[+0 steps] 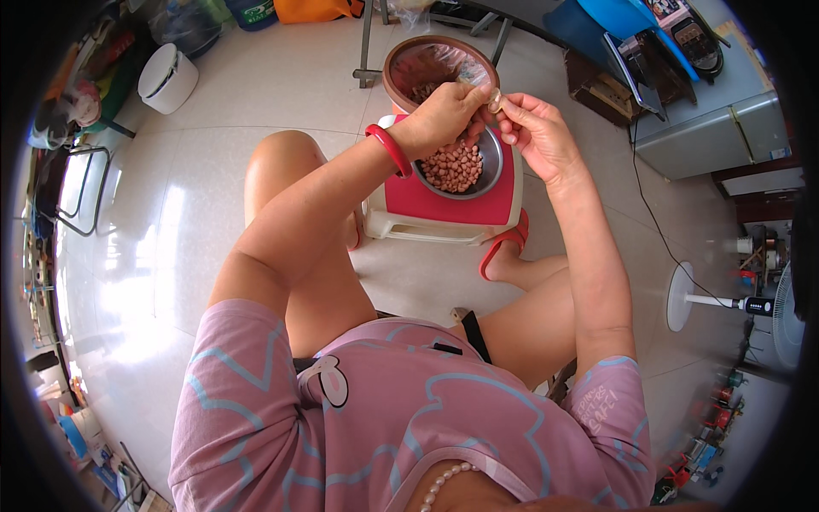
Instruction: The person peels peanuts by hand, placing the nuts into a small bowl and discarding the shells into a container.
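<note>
My left hand (445, 118), with a red bangle at its wrist, reaches over the near rim of a brown lined bin. Its thumb and fingers pinch a small pale peanut shell (494, 101). My right hand (534, 128) holds the same piece from the other side with thumb and forefinger. Below both hands, a metal bowl (496, 168) holds many shelled reddish peanuts (451, 169). The bowl rests on a red-topped white plastic stool (441, 208). Inside the brown bin (398, 54), behind the stool, brown shells lie in a clear plastic liner.
The stool stands between my knees, with red slippers (492, 256) on my feet. A lidded white bucket (167, 78) stands at far left. Metal table legs (365, 45) rise behind the bin. To the right are a wooden box (598, 89), a trailing cable (646, 198) and a standing fan (681, 296).
</note>
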Available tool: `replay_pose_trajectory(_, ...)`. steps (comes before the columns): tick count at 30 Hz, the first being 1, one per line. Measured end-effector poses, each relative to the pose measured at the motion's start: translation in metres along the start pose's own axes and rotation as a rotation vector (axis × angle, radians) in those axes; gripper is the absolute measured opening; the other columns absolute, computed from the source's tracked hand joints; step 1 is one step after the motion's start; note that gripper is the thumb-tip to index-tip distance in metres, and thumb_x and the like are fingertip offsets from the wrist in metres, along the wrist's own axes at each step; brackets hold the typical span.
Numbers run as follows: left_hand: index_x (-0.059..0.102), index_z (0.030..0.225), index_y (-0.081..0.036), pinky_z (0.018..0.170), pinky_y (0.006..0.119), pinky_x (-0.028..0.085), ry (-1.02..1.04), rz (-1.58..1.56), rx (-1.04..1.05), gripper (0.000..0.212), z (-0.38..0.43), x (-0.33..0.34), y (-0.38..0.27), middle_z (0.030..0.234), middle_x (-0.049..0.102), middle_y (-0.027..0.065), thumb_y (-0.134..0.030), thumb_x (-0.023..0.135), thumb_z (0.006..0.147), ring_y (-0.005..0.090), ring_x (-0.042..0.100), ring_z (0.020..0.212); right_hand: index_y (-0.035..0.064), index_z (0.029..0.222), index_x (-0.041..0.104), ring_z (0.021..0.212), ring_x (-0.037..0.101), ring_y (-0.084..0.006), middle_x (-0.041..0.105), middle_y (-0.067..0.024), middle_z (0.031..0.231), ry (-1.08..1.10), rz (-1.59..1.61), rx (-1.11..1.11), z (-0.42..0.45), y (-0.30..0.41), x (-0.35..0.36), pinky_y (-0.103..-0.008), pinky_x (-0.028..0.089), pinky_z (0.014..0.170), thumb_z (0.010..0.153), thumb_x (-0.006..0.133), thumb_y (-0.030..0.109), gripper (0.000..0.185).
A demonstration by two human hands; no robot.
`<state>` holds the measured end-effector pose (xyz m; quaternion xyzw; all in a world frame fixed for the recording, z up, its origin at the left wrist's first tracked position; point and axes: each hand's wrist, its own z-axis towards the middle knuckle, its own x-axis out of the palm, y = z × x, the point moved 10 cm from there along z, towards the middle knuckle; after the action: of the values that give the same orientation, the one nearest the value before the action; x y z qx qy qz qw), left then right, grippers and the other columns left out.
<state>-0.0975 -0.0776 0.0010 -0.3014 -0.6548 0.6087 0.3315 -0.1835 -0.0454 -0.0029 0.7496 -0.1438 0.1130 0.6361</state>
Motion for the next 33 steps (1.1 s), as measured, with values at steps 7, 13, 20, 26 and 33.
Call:
replay_pose_trajectory(7, 0.041, 0.077, -0.008, 0.035, 0.021, 0.029, 0.014, -0.172, -0.126, 0.033, 0.005, 0.002, 0.020, 0.058, 0.043, 0.0004, -0.034, 0.035, 0.096, 0.0102, 0.045, 0.047, -0.0016, 0.090, 0.058, 0.061, 0.055, -0.0085, 0.060, -0.0053, 0.074, -0.045, -0.032, -0.030, 0.002, -0.002, -0.007, -0.0200, 0.045, 0.052, 0.085, 0.059, 0.009, 0.012)
replay_pose_trajectory(13, 0.039, 0.076, -0.009, 0.033, 0.020, 0.028, 0.026, -0.344, -0.215, 0.032, 0.002, 0.006, 0.028, 0.059, 0.043, 0.0002, -0.034, 0.035, 0.096, 0.0098, 0.045, 0.047, -0.0017, 0.090, 0.059, 0.061, 0.056, -0.0097, 0.060, -0.0055, 0.074, -0.105, -0.011, -0.015, 0.003, -0.011, -0.011, -0.0207, 0.047, 0.053, 0.084, 0.060, 0.009, 0.013)
replay_pose_trajectory(20, 0.041, 0.075, -0.010, 0.034, 0.019, 0.027, 0.021, -0.161, -0.203, 0.032, 0.001, 0.003, 0.021, 0.059, 0.044, -0.0007, -0.034, 0.037, 0.095, 0.0085, 0.046, 0.048, -0.0015, 0.088, 0.059, 0.062, 0.057, -0.0099, 0.060, -0.0056, 0.072, -0.106, -0.099, -0.043, 0.003, -0.006, -0.014, -0.0204, 0.047, 0.053, 0.084, 0.060, 0.010, 0.013)
replay_pose_trajectory(26, 0.041, 0.075, -0.010, 0.033, 0.018, 0.027, 0.094, -0.216, -0.266, 0.032, -0.001, 0.002, 0.027, 0.059, 0.043, -0.0003, -0.034, 0.038, 0.095, 0.0079, 0.045, 0.050, -0.0014, 0.089, 0.060, 0.062, 0.056, -0.0098, 0.060, -0.0057, 0.073, -0.052, -0.077, -0.019, 0.003, -0.010, -0.008, -0.0206, 0.047, 0.055, 0.084, 0.061, 0.010, 0.013)
replay_pose_trajectory(33, 0.040, 0.074, -0.010, 0.033, 0.019, 0.028, 0.080, -0.334, -0.323, 0.033, -0.001, 0.006, 0.041, 0.059, 0.043, -0.0009, -0.035, 0.035, 0.096, 0.0077, 0.045, 0.050, -0.0012, 0.089, 0.060, 0.063, 0.057, -0.0104, 0.061, -0.0061, 0.074, -0.121, 0.054, -0.046, 0.003, -0.027, -0.013, -0.0215, 0.048, 0.055, 0.084, 0.061, 0.009, 0.012)
